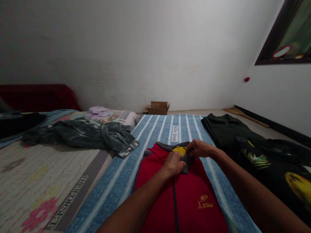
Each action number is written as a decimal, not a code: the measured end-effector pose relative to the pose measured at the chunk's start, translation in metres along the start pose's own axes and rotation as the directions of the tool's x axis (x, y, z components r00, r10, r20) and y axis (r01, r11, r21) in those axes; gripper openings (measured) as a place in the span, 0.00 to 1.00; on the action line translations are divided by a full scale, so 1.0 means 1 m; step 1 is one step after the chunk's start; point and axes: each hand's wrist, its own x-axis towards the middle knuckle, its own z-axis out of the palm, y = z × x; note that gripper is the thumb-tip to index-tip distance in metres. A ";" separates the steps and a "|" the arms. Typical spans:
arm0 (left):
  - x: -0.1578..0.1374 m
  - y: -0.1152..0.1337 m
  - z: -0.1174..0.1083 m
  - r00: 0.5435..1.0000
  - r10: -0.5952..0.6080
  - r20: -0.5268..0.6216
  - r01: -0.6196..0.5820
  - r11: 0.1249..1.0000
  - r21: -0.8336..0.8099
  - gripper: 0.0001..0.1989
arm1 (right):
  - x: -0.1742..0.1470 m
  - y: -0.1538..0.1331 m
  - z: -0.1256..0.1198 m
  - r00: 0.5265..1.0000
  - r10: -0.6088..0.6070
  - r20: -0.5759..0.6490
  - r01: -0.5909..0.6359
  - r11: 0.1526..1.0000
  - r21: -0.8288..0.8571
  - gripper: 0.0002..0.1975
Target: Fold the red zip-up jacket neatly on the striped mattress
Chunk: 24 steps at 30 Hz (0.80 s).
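A red zip-up jacket (pixel 157 191) with a grey collar, a yellow inner patch and yellow chest embroidery lies front up before me. Its dark zip runs down the middle. My left hand (pixel 174 163) is closed on the collar near the top of the zip. At the collar's right side, my right hand (pixel 198 149) pinches the grey collar edge between bent fingers. Beneath the jacket is a blue and white striped sheet (pixel 128 171) with a "With love" label. The jacket's sleeves are not visible, and its bottom end runs out of view.
Dark folded clothes (pixel 225 129) and a black printed garment (pixel 264 161) lie on the right. On the left, a grey-green denim garment (pixel 80 132) crosses a floral mattress cover (pixel 29 181), near a lilac cloth (pixel 98 112). A cardboard box (pixel 157 108) stands by the wall.
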 end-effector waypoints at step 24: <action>0.001 -0.014 -0.062 0.881 -0.072 -0.467 -0.001 0.988 -0.155 0.09 | -0.003 -0.029 0.007 0.994 0.062 0.088 -0.045 0.983 -0.176 0.16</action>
